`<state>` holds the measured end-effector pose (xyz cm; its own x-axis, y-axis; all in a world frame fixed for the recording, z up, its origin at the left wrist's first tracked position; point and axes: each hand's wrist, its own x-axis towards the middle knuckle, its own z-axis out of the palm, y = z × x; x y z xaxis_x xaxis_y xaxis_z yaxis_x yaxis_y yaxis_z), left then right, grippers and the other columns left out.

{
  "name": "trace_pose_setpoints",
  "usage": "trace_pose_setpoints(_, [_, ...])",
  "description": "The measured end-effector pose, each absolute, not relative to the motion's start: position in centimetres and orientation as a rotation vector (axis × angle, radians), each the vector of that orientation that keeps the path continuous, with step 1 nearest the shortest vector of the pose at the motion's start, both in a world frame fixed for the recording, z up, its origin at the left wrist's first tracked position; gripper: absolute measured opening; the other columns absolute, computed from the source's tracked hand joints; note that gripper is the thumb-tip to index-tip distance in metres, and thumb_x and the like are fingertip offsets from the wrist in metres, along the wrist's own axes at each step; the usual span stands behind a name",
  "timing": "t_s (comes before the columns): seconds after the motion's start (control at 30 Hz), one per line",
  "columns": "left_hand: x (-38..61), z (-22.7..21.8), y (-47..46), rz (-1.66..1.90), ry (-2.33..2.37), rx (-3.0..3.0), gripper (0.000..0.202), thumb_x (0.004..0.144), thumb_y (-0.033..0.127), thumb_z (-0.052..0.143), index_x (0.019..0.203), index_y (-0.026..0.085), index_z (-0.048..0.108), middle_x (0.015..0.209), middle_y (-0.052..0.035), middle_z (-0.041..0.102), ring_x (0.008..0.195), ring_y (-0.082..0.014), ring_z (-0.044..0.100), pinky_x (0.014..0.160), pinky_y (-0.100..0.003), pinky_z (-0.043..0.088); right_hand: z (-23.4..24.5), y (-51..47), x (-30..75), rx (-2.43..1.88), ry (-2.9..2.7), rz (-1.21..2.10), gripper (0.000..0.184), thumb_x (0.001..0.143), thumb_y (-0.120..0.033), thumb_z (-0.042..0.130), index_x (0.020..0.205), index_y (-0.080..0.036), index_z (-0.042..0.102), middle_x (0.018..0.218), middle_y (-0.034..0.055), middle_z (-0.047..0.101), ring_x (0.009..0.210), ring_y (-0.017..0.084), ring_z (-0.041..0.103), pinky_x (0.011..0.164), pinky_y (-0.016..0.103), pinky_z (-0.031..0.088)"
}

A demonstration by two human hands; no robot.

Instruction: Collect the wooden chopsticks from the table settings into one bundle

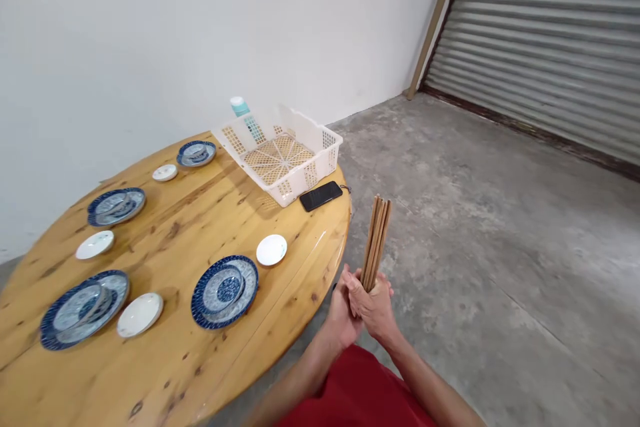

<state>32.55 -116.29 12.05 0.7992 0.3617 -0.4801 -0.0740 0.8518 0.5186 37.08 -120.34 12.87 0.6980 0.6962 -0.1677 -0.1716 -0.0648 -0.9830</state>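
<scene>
Beside the table (280,347), both hands clasp the chopsticks (376,240) upright; right hand (374,307) fingers wrap the base, left hand (343,313) fingers closed behind.

Single view only – head-worn camera, looking forward and down from standing height, tilted slightly so the floor line runs askew. Nearest in frame: both forearms and the clasped hands, bottom centre, close to the lens. Round wooden table (165,360) fills the left half, near edge cropped by the bottom of the frame. White wall (150,33) far left, roller shutter (545,40) far right – both well away. Concrete floor (500,247) takes the right half. No second view, so nothing overlaps.
</scene>
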Motion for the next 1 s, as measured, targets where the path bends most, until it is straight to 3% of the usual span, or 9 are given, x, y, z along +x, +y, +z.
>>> trace_pose_setpoints(0.1, [34.8, 13.3, -112.2, 0.387, 0.604, 0.723, 0.080, 0.077, 0.082, 0.041, 0.106, 0.012, 0.068, 0.099, -0.0141, 0.071, 0.100, -0.0277, 0.064, 0.085, -0.036, 0.051, 12.9, -118.0, 40.0, -1.468, -0.491, 0.886, 0.046, 0.077, -0.062, 0.065, 0.063, -0.021, 0.049, 0.044, -0.0059, 0.042, 0.036, 0.008, 0.038, 0.034, 0.021, 0.029])
trace_pose_setpoints(0.2, [36.8, 15.4, -107.7, 0.611, 0.533, 0.992, 0.074, 0.079, 0.078, 0.045, 0.110, 0.014, 0.065, 0.113, -0.0141, 0.067, 0.109, -0.0273, 0.060, 0.093, -0.035, 0.048, 12.7, -115.4, 42.3, -1.494, -0.551, 1.011, 0.050, 0.079, -0.062, 0.063, 0.058, -0.022, 0.043, 0.039, -0.0070, 0.037, 0.031, 0.007, 0.033, 0.032, 0.021, 0.025])
trace_pose_setpoints(0.33, [38.5, 17.8, -101.9, 0.704, 0.554, 1.227, 0.050, 0.081, 0.054, 0.064, 0.115, 0.018, 0.059, 0.113, -0.0108, 0.066, 0.106, -0.0242, 0.061, 0.094, -0.036, 0.047, 12.2, -112.0, 44.4, -1.526, -0.577, 1.143, 0.052, 0.077, -0.065, 0.063, 0.058, -0.023, 0.039, 0.040, -0.0083, 0.035, 0.031, 0.006, 0.030, 0.031, 0.020, 0.025])
trace_pose_setpoints(0.4, [39.0, 18.4, -99.2, 0.760, 0.646, 1.280, 0.047, 0.081, 0.045, 0.066, 0.118, 0.018, 0.055, 0.113, -0.0101, 0.066, 0.105, -0.0233, 0.061, 0.093, -0.036, 0.047, 11.9, -110.6, 45.1, -1.541, -0.584, 1.226, 0.051, 0.076, -0.064, 0.065, 0.061, -0.023, 0.040, 0.042, -0.0092, 0.034, 0.031, 0.006, 0.030, 0.031, 0.020, 0.025])
trace_pose_setpoints(0.57, [39.1, 19.6, -94.1, 0.998, 0.623, 1.389, 0.051, 0.091, 0.046, 0.053, 0.133, 0.018, 0.042, 0.122, -0.0126, 0.060, 0.104, -0.0215, 0.062, 0.092, -0.036, 0.048, 11.3, -109.3, 46.5, -1.583, -0.784, 1.352, 0.048, 0.083, -0.058, 0.061, 0.060, -0.023, 0.038, 0.043, -0.0086, 0.033, 0.036, 0.006, 0.029, 0.035, 0.021, 0.022])
trace_pose_setpoints(0.73, [37.8, 22.6, -92.0, 0.966, 0.626, 1.937, 0.038, 0.099, 0.038, 0.037, 0.124, 0.018, 0.057, 0.120, -0.0109, 0.063, 0.114, -0.0228, 0.058, 0.100, -0.036, 0.044, 11.6, -108.0, 47.9, -1.585, -1.025, 1.358, 0.045, 0.085, -0.052, 0.059, 0.059, -0.022, 0.040, 0.047, -0.0064, 0.036, 0.043, 0.008, 0.030, 0.041, 0.022, 0.022])
trace_pose_setpoints(1.0, [35.3, 25.4, -90.5, 0.765, 0.765, 2.117, 0.040, 0.094, 0.037, 0.043, 0.127, 0.022, 0.061, 0.122, -0.0076, 0.067, 0.115, -0.0261, 0.061, 0.099, -0.041, 0.046, 10.8, -104.1, 51.3, -1.551, -1.446, 1.290, 0.031, 0.084, -0.042, 0.060, 0.064, -0.018, 0.055, 0.054, -0.0059, 0.037, 0.051, 0.008, 0.031, 0.047, 0.023, 0.022])
